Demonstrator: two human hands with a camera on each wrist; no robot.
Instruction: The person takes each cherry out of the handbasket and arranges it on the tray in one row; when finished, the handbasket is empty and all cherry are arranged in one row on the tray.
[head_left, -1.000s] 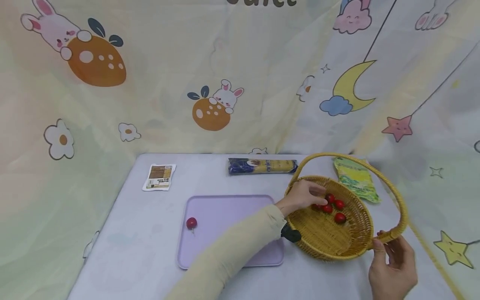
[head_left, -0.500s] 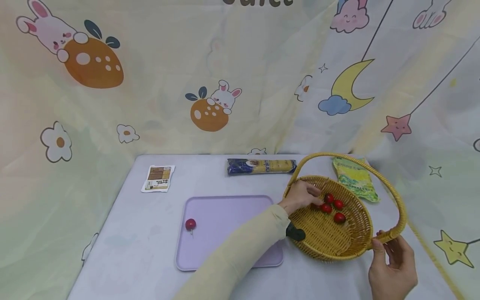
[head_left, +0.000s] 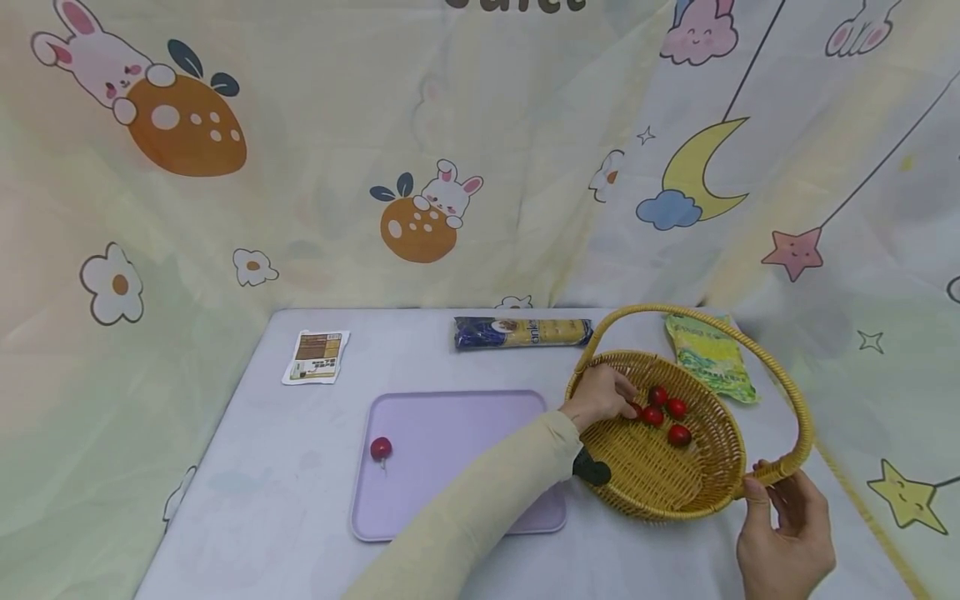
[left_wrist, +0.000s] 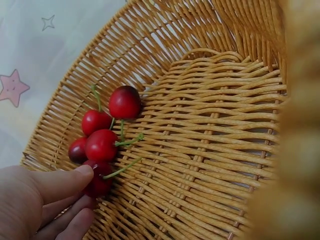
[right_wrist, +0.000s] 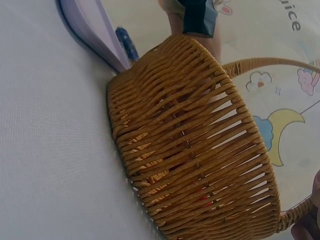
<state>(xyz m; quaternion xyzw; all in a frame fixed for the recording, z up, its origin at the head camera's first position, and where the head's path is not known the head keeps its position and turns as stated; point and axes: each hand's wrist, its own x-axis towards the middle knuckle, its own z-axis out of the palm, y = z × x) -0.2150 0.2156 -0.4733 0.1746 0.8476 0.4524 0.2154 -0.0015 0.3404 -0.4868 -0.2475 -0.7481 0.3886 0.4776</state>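
A wicker basket (head_left: 652,475) with an arched handle stands tilted on the table, several red cherries (left_wrist: 101,145) with green stems grouped inside it. My left hand (head_left: 600,395) reaches over the rim into the basket. In the left wrist view its thumb and fingers pinch a dark red cherry (left_wrist: 100,186) at the near side of the group. At the basket's right side my right hand (head_left: 787,533) grips the foot of the handle, thumb in front and fingers behind. A single cherry (head_left: 381,448) lies on the lilac tray (head_left: 435,417), towards its left edge.
Behind the basket lies a green and yellow packet (head_left: 712,358). A long blue and yellow packet (head_left: 523,332) rests at the table's back, and a small white and brown sachet (head_left: 317,357) at back left. My left sleeve (head_left: 480,500) crosses above the tray.
My left fingers have drawn in and lowered onto a cherry in the basket. The right hand and the basket hold their place. The head view has shifted slightly.
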